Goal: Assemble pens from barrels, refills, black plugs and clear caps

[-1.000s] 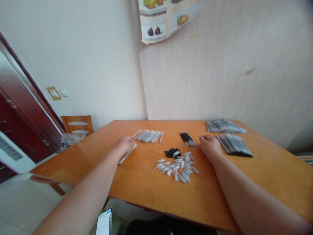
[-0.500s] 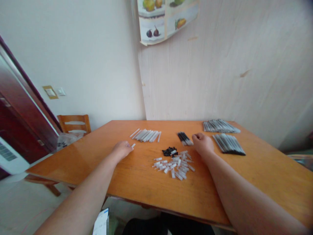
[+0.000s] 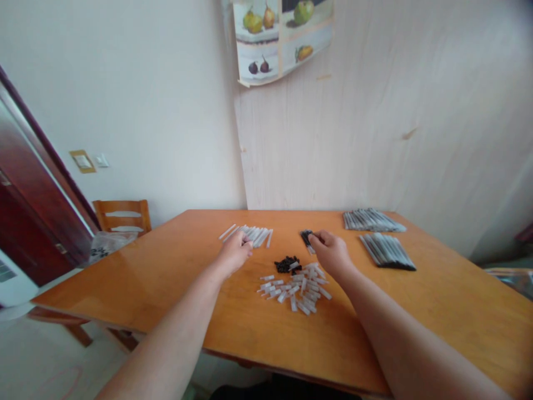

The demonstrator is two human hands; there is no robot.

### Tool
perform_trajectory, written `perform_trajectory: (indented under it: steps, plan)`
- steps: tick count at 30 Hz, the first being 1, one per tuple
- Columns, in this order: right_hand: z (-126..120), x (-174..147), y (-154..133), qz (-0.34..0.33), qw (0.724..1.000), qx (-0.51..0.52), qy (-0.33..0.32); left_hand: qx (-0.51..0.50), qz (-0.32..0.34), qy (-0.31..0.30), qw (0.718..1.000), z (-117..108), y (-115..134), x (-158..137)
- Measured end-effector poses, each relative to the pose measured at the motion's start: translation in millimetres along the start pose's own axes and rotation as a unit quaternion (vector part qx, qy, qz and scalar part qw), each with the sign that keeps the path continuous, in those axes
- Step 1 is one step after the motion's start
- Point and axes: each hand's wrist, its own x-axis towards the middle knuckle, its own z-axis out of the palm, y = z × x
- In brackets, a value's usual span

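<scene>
Nearest: translucent caps (image 3: 305, 293) loose on the counter (image 3: 237, 319), lying against the near side of the black pile (image 3: 285, 264); a low sweep could scatter them. Left hand (image 3: 234, 254), left of and just beyond the pile: curled, can't tell if clamped on anything. Right hand (image 3: 332, 251), right of it: curled at the dark sticks (image 3: 305, 238), grip unclear; a sloppy pinch could drag several out. Clear tubes (image 3: 260, 235), past the pile to the left, could roll if knocked.

1 head-worn camera is looking forward and down from above the near edge of the wooden table (image 3: 166, 266), facing the pale wall (image 3: 166, 111) beyond and showing the left hand (image 3: 235, 254) and right hand (image 3: 332, 253) at middle distance.
</scene>
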Motion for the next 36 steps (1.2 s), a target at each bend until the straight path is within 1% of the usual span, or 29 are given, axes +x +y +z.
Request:
perform_trajectory:
  steps: [3,6,8,11,14,17,20,23,25,27,28,29,30,31,32,33,34,36]
  plan:
    - [5.5,-5.5,-7.9,-0.024,0.994,0.106,-0.025,0.013,0.105,-0.021,0.994,24.9,25.3,0.5]
    - [7.0,-7.9,-13.3,0.001,0.977,0.208,-0.049,0.021,0.194,-0.036,0.98,45.8,46.4,-2.5]
    - [6.5,-8.6,-15.8,0.022,0.966,0.25,-0.064,0.042,0.238,-0.045,0.969,56.9,56.3,-6.8]
    - [5.9,-9.7,-17.3,0.037,0.959,0.268,-0.082,0.071,0.282,-0.061,0.955,68.8,64.3,-15.8]
    - [7.3,-10.8,-16.1,0.047,0.965,0.245,-0.077,0.085,0.298,-0.063,0.949,74.5,65.1,-24.4]
    - [9.3,-12.0,-14.9,0.051,0.97,0.228,-0.069,0.096,0.293,-0.063,0.949,74.6,62.9,-29.3]
    - [10.4,-14.9,-17.5,0.031,0.972,0.226,-0.059,0.108,0.291,-0.085,0.947,72.0,63.1,-30.9]
    - [8.8,-16.9,-21.9,-0.002,0.973,0.225,-0.043,0.076,0.292,-0.113,0.947,68.4,66.4,-32.0]
    - [3.9,-14.2,-21.8,-0.016,0.971,0.233,-0.047,0.042,0.281,-0.132,0.95,64.9,67.5,-32.6]
    - [-5.3,-7.1,-17.5,-0.006,0.964,0.264,-0.04,0.014,0.25,-0.157,0.955,59.9,65.8,-31.9]
    - [-11.0,-2.4,-14.2,0.014,0.956,0.292,-0.014,-0.001,0.227,-0.166,0.96,57.1,63.7,-30.7]
    - [-16.8,2.3,-10.9,0.041,0.943,0.328,0.024,-0.017,0.199,-0.17,0.965,54.4,61.2,-29.1]
    - [-22.2,6.4,-8.2,0.061,0.928,0.364,0.054,-0.038,0.169,-0.168,0.971,51.9,58.4,-27.1]
    - [-26.7,9.3,-6.5,0.07,0.917,0.386,0.074,-0.066,0.14,-0.15,0.976,49.9,55.7,-24.8]
    - [-29.7,10.6,-6.2,0.076,0.915,0.391,0.07,-0.097,0.114,-0.13,0.98,48.4,53.2,-22.4]
    - [-31.2,10.3,-7.4,0.079,0.919,0.384,0.041,-0.131,0.09,-0.119,0.98,47.6,51.1,-20.2]
    - [-31.2,8.5,-9.8,0.077,0.925,0.372,0.008,-0.167,0.068,-0.111,0.977,47.1,49.4,-18.2]
    - [-28.5,2.4,-16.4,0.066,0.931,0.351,-0.075,-0.236,0.025,-0.113,0.965,46.8,46.8,-15.2]
